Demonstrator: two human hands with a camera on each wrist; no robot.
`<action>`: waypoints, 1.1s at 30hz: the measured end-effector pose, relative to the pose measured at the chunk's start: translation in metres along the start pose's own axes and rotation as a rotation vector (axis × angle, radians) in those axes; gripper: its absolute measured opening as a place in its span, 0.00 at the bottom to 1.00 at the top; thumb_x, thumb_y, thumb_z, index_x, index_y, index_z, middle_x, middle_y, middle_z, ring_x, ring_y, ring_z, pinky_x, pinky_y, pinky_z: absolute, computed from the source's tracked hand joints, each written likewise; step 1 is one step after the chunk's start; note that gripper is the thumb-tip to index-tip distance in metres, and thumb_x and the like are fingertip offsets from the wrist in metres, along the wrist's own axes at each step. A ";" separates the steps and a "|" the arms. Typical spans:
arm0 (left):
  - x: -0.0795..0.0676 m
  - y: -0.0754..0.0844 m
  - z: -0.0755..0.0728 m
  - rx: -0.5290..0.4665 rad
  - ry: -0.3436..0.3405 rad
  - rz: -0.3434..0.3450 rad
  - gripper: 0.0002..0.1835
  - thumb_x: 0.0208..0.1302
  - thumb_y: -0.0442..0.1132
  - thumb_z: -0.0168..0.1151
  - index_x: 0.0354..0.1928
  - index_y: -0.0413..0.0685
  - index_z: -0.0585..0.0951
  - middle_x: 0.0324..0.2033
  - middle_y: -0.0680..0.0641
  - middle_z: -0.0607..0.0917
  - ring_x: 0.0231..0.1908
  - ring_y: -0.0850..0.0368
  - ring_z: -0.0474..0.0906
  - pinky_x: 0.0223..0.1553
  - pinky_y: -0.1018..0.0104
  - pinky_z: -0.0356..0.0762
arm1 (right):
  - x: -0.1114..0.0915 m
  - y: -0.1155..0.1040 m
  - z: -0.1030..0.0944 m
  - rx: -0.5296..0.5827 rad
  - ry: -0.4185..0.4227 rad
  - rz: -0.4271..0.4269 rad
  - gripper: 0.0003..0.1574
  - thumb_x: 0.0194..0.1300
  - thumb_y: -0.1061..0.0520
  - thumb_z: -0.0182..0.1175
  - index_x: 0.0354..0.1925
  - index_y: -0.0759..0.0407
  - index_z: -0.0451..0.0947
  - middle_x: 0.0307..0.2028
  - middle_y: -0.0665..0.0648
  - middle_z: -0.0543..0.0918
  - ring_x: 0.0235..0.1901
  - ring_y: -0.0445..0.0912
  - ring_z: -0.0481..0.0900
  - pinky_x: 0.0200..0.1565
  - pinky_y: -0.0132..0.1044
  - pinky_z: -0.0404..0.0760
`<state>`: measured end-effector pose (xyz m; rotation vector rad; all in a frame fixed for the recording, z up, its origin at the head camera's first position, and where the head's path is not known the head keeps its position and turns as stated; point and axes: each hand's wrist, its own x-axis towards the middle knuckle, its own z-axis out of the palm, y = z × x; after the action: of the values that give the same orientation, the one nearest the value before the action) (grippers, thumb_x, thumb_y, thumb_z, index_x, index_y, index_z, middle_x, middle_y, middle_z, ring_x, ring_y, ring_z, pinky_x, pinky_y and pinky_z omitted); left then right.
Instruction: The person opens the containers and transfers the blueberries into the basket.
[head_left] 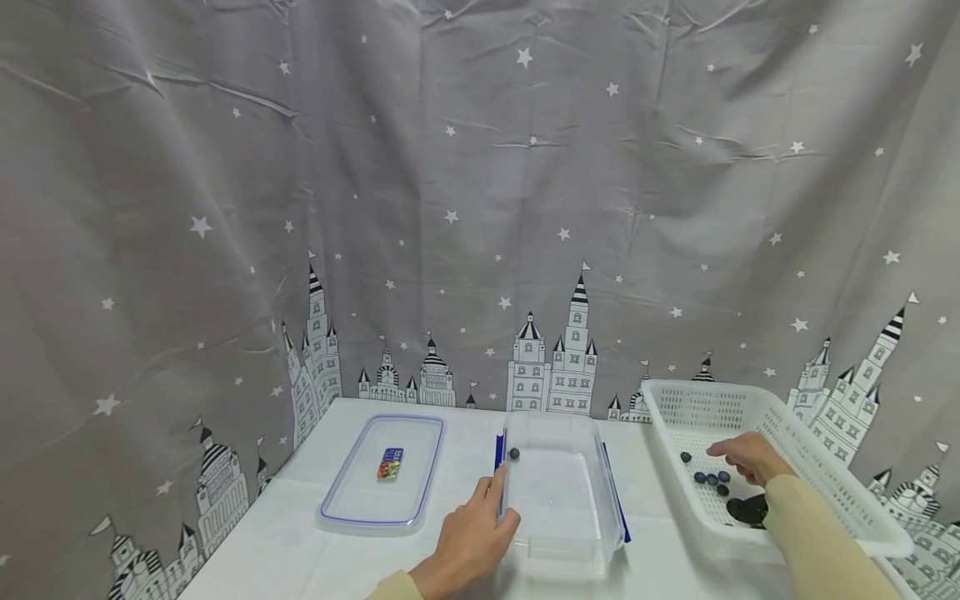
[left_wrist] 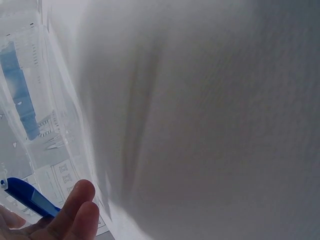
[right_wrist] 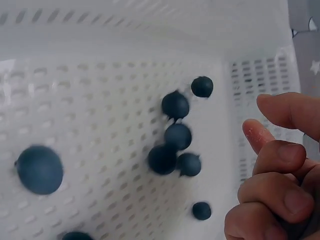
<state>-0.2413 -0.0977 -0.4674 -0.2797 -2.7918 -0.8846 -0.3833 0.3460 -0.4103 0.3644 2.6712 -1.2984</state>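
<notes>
My left hand (head_left: pixel 472 533) grips the left wall of a clear plastic container (head_left: pixel 555 542), its thumb over the rim and its fingers outside by a blue latch (left_wrist: pixel 31 196). One blueberry (head_left: pixel 513 454) lies inside the container, near the back left. Over a white perforated basket (head_left: pixel 885 537) hovers my right hand (head_left: pixel 752 458). In the right wrist view its thumb and index finger (right_wrist: pixel 292 112) stand apart with nothing between them, the other fingers loosely curled. Several blueberries (right_wrist: pixel 177 136) lie on the basket floor, some touching one another; a larger-looking blueberry (right_wrist: pixel 40 170) is nearer the camera.
Left of the container a clear lid (head_left: pixel 352 500) with a blue seal lies flat, bearing a colourful label (head_left: pixel 390 463). All stand on a white-covered table (head_left: pixel 262 550). Behind hangs a grey curtain (head_left: pixel 465 208) printed with stars and castles. A dark shape (head_left: pixel 748 510) shows under my right wrist.
</notes>
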 end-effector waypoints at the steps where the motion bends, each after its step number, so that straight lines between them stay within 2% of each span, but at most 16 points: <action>1: 0.000 0.000 0.000 0.000 0.001 0.000 0.37 0.69 0.52 0.48 0.77 0.47 0.61 0.61 0.45 0.77 0.24 0.60 0.70 0.26 0.63 0.67 | -0.001 -0.002 0.001 0.005 -0.006 -0.015 0.17 0.60 0.54 0.65 0.31 0.68 0.75 0.19 0.51 0.66 0.17 0.41 0.60 0.24 0.35 0.66; 5: 0.000 0.001 0.000 0.004 0.003 0.000 0.37 0.69 0.52 0.48 0.77 0.47 0.61 0.61 0.45 0.77 0.24 0.60 0.70 0.26 0.63 0.67 | -0.001 -0.015 0.006 0.036 -0.038 -0.077 0.16 0.62 0.54 0.64 0.21 0.55 0.73 0.13 0.46 0.60 0.16 0.39 0.55 0.22 0.34 0.62; 9: 0.000 0.001 0.000 0.007 0.003 -0.004 0.37 0.69 0.52 0.48 0.77 0.47 0.61 0.60 0.45 0.77 0.24 0.60 0.70 0.25 0.64 0.66 | -0.004 -0.034 0.013 0.044 -0.076 -0.168 0.11 0.64 0.54 0.64 0.27 0.58 0.79 0.13 0.45 0.59 0.15 0.40 0.54 0.21 0.33 0.61; 10: 0.000 0.001 0.000 0.007 0.004 -0.005 0.37 0.69 0.51 0.48 0.77 0.46 0.61 0.60 0.45 0.77 0.24 0.60 0.70 0.25 0.64 0.66 | -0.005 -0.039 0.015 0.042 -0.084 -0.186 0.13 0.65 0.54 0.64 0.26 0.58 0.77 0.13 0.45 0.58 0.15 0.40 0.54 0.21 0.33 0.61; 14: 0.000 0.002 0.000 0.003 0.002 -0.006 0.37 0.69 0.51 0.48 0.77 0.46 0.61 0.61 0.45 0.77 0.23 0.60 0.69 0.24 0.64 0.65 | -0.010 -0.059 0.022 0.041 -0.113 -0.263 0.17 0.66 0.54 0.62 0.41 0.69 0.82 0.12 0.45 0.58 0.15 0.39 0.52 0.21 0.33 0.60; 17: 0.000 0.002 0.001 0.004 0.001 -0.007 0.37 0.68 0.51 0.49 0.77 0.46 0.61 0.61 0.45 0.77 0.23 0.60 0.69 0.24 0.64 0.65 | -0.014 -0.072 0.029 0.047 -0.129 -0.296 0.29 0.67 0.53 0.62 0.57 0.75 0.77 0.12 0.45 0.58 0.14 0.39 0.51 0.20 0.33 0.59; 19: 0.000 0.002 0.001 0.001 -0.002 -0.008 0.37 0.68 0.52 0.49 0.77 0.46 0.61 0.61 0.44 0.77 0.23 0.60 0.69 0.25 0.64 0.66 | -0.015 -0.079 0.034 0.054 -0.132 -0.299 0.31 0.68 0.53 0.62 0.60 0.75 0.75 0.12 0.45 0.58 0.14 0.38 0.51 0.20 0.32 0.58; 22: 0.000 0.001 0.001 -0.002 -0.007 -0.010 0.37 0.68 0.52 0.49 0.77 0.46 0.61 0.61 0.44 0.77 0.24 0.60 0.70 0.25 0.63 0.66 | -0.016 -0.089 0.043 0.060 -0.141 -0.309 0.31 0.68 0.52 0.62 0.61 0.73 0.76 0.12 0.44 0.58 0.14 0.38 0.50 0.20 0.31 0.58; 28: 0.001 0.000 0.001 -0.003 -0.005 -0.004 0.37 0.69 0.52 0.49 0.77 0.46 0.61 0.61 0.44 0.77 0.25 0.59 0.71 0.25 0.63 0.67 | -0.018 -0.106 0.062 0.061 -0.147 -0.337 0.27 0.67 0.51 0.63 0.55 0.69 0.80 0.12 0.44 0.59 0.14 0.38 0.52 0.20 0.31 0.58; 33: 0.001 0.001 0.001 0.000 -0.008 -0.004 0.37 0.69 0.52 0.49 0.77 0.45 0.61 0.61 0.43 0.77 0.25 0.59 0.71 0.25 0.62 0.68 | -0.021 -0.116 0.079 0.074 -0.173 -0.339 0.27 0.67 0.52 0.64 0.56 0.69 0.80 0.13 0.44 0.60 0.14 0.38 0.52 0.19 0.30 0.57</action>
<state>-0.2426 -0.0962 -0.4678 -0.2782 -2.8004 -0.8863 -0.3936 0.2116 -0.3664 -0.1969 2.6189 -1.4430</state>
